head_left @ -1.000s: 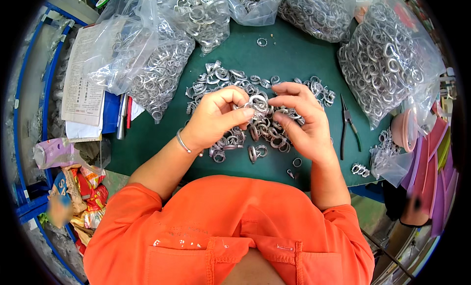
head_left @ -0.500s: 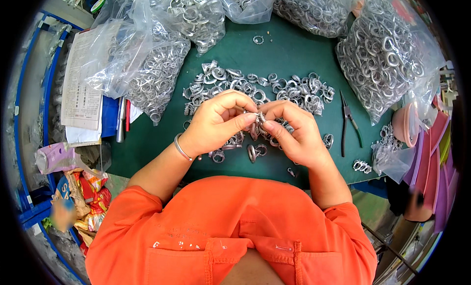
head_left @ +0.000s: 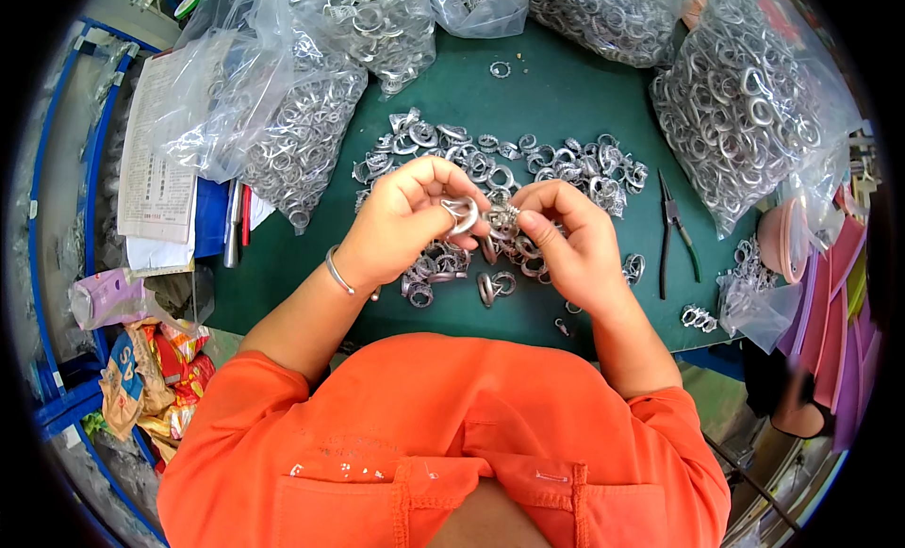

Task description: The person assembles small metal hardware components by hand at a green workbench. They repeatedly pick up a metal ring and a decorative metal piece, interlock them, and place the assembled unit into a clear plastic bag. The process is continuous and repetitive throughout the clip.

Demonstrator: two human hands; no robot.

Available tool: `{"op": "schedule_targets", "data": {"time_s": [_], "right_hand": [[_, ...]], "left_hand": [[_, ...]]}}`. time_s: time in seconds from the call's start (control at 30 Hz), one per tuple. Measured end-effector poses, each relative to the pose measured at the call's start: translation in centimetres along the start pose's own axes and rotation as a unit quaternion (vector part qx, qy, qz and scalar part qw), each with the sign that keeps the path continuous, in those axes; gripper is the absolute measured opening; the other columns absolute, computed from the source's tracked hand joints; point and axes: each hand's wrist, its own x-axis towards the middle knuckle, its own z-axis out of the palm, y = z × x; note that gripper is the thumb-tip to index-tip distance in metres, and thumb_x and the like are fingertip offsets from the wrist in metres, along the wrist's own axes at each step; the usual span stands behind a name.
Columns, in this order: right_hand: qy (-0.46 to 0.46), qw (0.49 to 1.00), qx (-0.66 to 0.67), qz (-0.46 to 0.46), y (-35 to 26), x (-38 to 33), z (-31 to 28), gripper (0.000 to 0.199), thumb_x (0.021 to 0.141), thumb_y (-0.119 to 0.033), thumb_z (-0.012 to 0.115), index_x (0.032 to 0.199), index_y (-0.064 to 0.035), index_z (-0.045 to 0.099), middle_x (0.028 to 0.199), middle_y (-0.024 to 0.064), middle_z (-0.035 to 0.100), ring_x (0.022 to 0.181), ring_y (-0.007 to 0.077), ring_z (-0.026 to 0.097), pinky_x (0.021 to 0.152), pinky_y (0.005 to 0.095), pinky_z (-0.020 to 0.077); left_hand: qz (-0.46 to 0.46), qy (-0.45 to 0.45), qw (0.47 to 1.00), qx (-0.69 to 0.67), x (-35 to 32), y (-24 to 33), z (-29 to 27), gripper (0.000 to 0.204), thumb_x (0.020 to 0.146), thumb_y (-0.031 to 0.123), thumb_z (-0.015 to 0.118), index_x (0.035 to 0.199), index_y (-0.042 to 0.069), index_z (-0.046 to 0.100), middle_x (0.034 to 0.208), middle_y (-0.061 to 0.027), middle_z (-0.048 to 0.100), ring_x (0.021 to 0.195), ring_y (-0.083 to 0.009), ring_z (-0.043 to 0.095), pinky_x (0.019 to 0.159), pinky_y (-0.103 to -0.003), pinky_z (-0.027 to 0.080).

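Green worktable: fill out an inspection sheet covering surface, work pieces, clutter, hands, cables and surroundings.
Surface: green tabletop, partly covered with metal pieces.
Work pieces: silver rings loosely heaped beneath and beyond the hands.
Clutter: pliers right of the heap; ring-filled bags at left, right and far edge; printed sheet at left.
Hands: left hand holds a smooth ring; right hand has metal at its fingertips, grip unclear.
Cables: nothing seen.
Surroundings: blue shelf frame at left.

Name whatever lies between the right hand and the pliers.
In the head view, between the right hand and the pliers lie a small ring cluster on green tabletop and, farther out, the loose ring pile's right end.
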Motion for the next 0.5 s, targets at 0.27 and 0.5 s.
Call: {"op": "schedule_targets", "data": {"time_s": [0.27, 0.5], "right_hand": [[-0.049, 0.954, 0.297, 0.001, 0.1, 0.2, -0.3, 0.006, 0.092, -0.007, 0.06, 0.092, -0.0008, 0.059, 0.108, 0.0086, 0.057, 0.087, 0.0101, 0.054, 0.077, 0.0246, 0.0464], [-0.061, 0.991, 0.053, -0.104, 0.0, 0.4, -0.8, 0.007, 0.082, -0.006, 0.069, 0.087, -0.0043, 0.065, 0.096, 0.0061, 0.055, 0.095, 0.0194, 0.05, 0.084, 0.0313, 0.0414]], "left_hand": [[-0.05, -0.086, 0.993, -0.056, 0.2, -0.7, 0.0, 0.035, 0.094, 0.02, 0.055, 0.122, -0.002, 0.053, 0.107, -0.0107, 0.063, 0.08, -0.0132, 0.063, 0.057, -0.022, 0.051], [-0.079, -0.111, 0.97, -0.2, 0.5, -2.4, 0.3, 0.037, 0.101, 0.024, 0.045, 0.129, 0.0, 0.05, 0.099, -0.007, 0.063, 0.078, -0.013, 0.06, 0.056, -0.023, 0.047]]}}
